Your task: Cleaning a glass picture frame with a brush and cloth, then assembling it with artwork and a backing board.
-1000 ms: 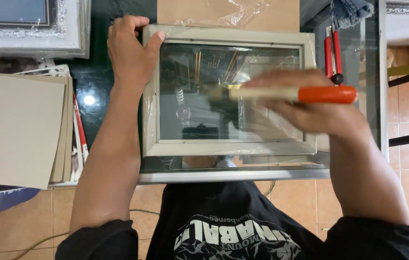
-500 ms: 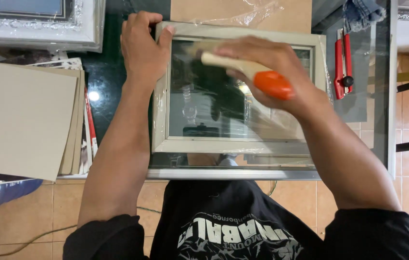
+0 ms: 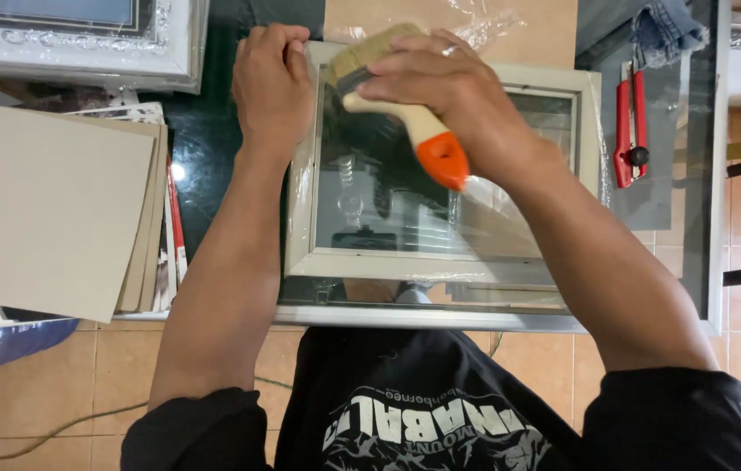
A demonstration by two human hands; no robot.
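A dark glass counter (image 3: 214,148) carries everything here. In its middle lies a cream picture frame (image 3: 301,227) with a glass pane, wrapped in clear plastic film, its near edge close to the counter's near rim. To the left rests a stack of tan cardboard sheets (image 3: 39,201), and at the far left corner sits an ornate silver-white frame (image 3: 170,52). Near the right edge lies a red utility knife (image 3: 625,131), with a piece of blue denim cloth (image 3: 662,30) beyond it. The left hand (image 3: 270,83) presses down on the cream frame's far left corner, fingers curled over the edge. The right hand (image 3: 453,92) has its grip closed around a paintbrush (image 3: 410,122) with a pale handle and orange end, its bristles on the far left part of the pane.
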